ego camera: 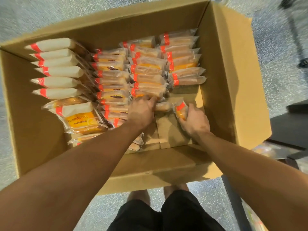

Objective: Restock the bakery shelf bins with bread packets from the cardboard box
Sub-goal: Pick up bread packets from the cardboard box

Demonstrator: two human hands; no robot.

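Bread packet (180, 110) in right hand (194, 121) grip (left hand (141, 112) reaching adjacent row).

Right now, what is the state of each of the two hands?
Left hand: fingers curled on a bread packet in the cardboard box.
Right hand: gripping another packet.

The cardboard box (233, 67) is plain tan. Inside it, bread packets (146, 70) are clear with orange-red bands over golden bread. Beside the box, the floor (20, 17) is speckled grey.
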